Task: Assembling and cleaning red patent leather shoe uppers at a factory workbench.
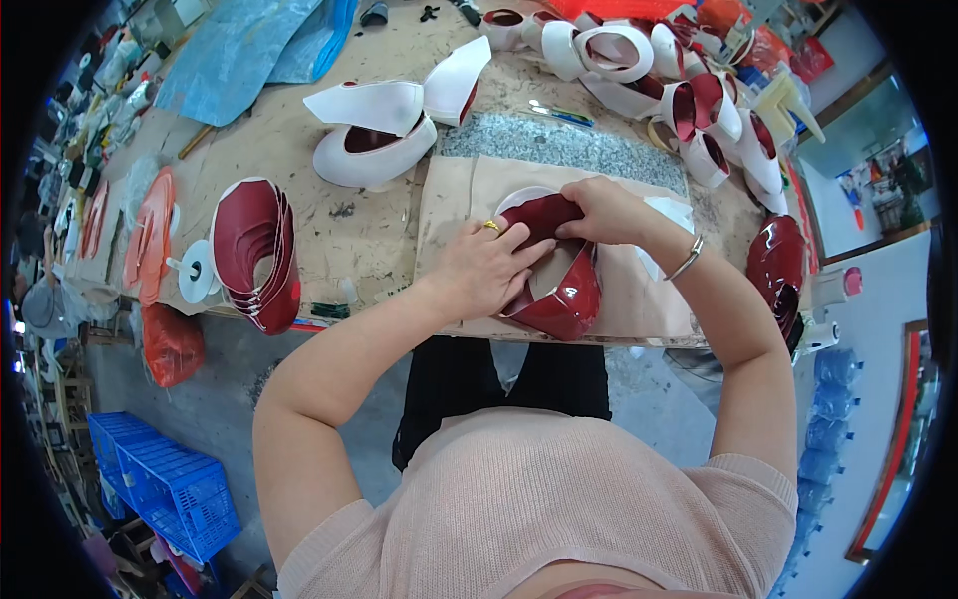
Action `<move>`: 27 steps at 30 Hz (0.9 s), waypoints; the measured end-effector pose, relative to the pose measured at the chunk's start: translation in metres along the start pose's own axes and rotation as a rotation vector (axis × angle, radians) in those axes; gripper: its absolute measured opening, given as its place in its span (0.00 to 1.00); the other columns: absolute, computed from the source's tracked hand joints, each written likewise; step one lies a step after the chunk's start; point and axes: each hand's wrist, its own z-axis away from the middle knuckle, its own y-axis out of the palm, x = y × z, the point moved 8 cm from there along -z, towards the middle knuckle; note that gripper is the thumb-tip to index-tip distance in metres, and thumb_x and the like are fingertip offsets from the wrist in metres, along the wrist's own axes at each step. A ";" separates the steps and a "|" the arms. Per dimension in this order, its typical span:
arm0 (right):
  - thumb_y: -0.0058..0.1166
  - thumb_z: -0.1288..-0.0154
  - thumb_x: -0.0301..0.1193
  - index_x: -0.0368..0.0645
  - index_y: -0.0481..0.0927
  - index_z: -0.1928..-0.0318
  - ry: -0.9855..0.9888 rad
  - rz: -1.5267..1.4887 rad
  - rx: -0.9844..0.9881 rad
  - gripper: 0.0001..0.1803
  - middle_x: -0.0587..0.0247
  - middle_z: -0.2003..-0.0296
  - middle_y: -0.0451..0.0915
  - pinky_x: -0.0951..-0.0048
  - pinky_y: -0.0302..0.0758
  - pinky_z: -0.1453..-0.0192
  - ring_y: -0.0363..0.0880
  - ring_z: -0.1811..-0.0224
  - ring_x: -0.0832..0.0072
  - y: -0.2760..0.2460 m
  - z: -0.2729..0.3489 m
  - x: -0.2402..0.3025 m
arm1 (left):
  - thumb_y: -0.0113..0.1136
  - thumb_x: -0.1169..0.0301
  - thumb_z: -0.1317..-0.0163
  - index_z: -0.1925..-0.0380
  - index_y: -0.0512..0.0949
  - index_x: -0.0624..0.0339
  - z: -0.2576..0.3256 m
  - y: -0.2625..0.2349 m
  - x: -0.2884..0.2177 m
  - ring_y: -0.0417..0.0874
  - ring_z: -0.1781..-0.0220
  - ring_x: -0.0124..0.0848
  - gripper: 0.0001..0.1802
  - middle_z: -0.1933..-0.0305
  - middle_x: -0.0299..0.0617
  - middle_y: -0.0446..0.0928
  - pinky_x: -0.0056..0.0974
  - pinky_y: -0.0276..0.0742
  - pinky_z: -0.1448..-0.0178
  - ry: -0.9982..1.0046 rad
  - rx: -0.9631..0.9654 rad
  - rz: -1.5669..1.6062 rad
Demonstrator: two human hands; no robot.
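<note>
A glossy dark red shoe upper with a white lining was held on a tan paper sheet at the near edge of the bench. It was grasped by both hands: the left hand, with a gold ring on one finger, was closed over the piece's left side, its fingers curled onto the red surface, while the right hand, a silver bangle at its wrist, was pressed down on the upper end of the piece, fingers bent around it. The two hands were just beside each other, nearly touching. A speckled grey slab was seen beyond the paper sheet. To the left, a stack of red uppers was stood near the bench edge, with a small white spool beside it. Further back, white curved uppers were piled, and a row of red-and-white uppers was ranged along the far right. A blue plastic sheet was laid at the far left of the bench. On the floor at lower left, a blue crate was seen
</note>
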 end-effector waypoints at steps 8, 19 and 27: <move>0.68 0.52 0.30 0.34 0.76 0.59 -0.044 -0.166 0.033 0.21 0.50 0.68 0.81 0.65 0.76 0.57 0.81 0.63 0.62 -0.013 0.009 0.002 | 0.57 0.64 0.41 0.47 0.77 0.46 -0.018 0.013 0.007 0.72 0.46 0.32 0.20 0.50 0.35 0.71 0.42 0.65 0.44 -0.020 0.026 0.036; 0.73 0.57 0.28 0.35 0.74 0.59 0.031 -0.304 -0.059 0.25 0.53 0.64 0.80 0.70 0.77 0.59 0.80 0.65 0.68 -0.011 0.012 -0.016 | 0.59 0.63 0.42 0.43 0.74 0.51 -0.017 0.010 0.002 0.69 0.41 0.33 0.25 0.45 0.36 0.70 0.40 0.65 0.41 0.079 0.019 0.063; 0.69 0.55 0.26 0.37 0.71 0.54 -0.028 -0.096 -0.073 0.27 0.48 0.62 0.78 0.63 0.75 0.52 0.78 0.55 0.53 -0.006 0.011 -0.005 | 0.58 0.60 0.42 0.45 0.75 0.51 -0.027 0.012 -0.003 0.70 0.46 0.33 0.24 0.50 0.36 0.69 0.39 0.67 0.44 0.066 0.027 0.013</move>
